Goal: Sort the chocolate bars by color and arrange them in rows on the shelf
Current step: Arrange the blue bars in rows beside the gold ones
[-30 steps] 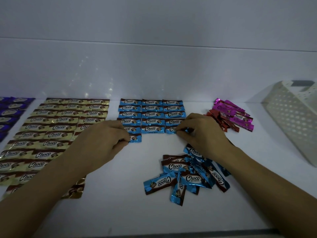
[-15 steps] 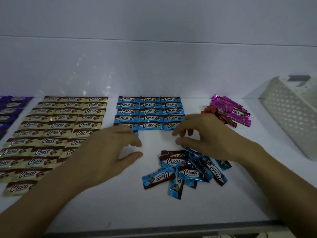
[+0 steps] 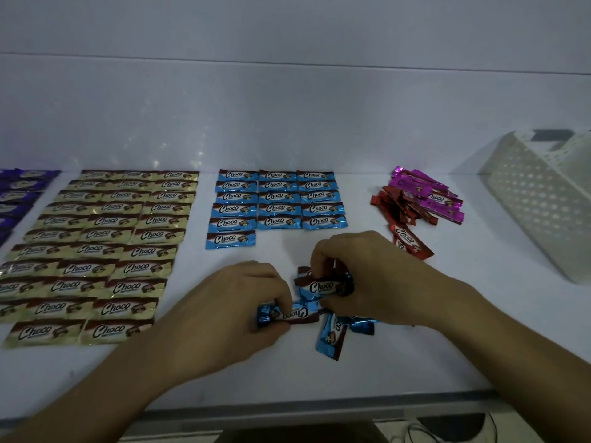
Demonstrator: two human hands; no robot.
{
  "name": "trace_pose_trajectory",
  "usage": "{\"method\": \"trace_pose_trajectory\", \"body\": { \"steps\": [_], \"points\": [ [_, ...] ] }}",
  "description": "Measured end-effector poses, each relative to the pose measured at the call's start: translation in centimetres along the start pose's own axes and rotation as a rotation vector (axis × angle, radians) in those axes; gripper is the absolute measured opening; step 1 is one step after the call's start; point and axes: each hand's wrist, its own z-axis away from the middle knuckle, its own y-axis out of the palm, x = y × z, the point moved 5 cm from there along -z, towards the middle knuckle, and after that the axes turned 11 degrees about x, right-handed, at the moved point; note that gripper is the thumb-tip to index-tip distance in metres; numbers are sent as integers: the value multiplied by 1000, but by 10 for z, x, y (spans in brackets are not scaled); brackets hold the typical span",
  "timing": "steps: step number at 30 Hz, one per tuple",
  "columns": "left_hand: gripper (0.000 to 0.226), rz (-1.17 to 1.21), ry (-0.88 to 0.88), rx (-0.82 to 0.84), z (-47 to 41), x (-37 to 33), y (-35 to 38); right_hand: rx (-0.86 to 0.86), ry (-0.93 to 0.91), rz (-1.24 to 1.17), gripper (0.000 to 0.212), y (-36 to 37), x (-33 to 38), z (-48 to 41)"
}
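On the white shelf [image 3: 383,372], blue chocolate bars [image 3: 277,199] lie in neat rows, with one bar alone [image 3: 231,240] starting a new row. A loose pile of blue bars [image 3: 331,337] lies in front of them. My left hand [image 3: 233,311] pinches a blue bar [image 3: 287,314] at the pile's left side. My right hand [image 3: 374,279] grips another blue bar [image 3: 323,286] lifted at the pile's top. Gold bars [image 3: 105,238] fill rows on the left, purple bars [image 3: 17,196] at the far left.
A mixed heap of pink bars [image 3: 428,195] and red bars [image 3: 403,231] lies at the right rear. A white perforated basket [image 3: 537,206] lies tipped at the far right. The shelf's front edge [image 3: 287,410] runs below my forearms.
Both hands left the arranged blue rows and came back toward me to the loose pile. Each has now taken hold of a blue bar.
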Motion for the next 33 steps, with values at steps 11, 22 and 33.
{"method": "trace_pose_trajectory", "body": {
  "steps": [11,22,33],
  "points": [
    [12,-45,-147,-52,7,25,-36,-254,-139,-76,14,-27,1,7],
    [12,-119,-166,-68,-56,47,-40,-219,-163,66,17,-28,-45,-24],
    [14,-185,-119,-132,-62,51,-32,-285,-152,26,19,-16,-55,-24]
  ]
}}
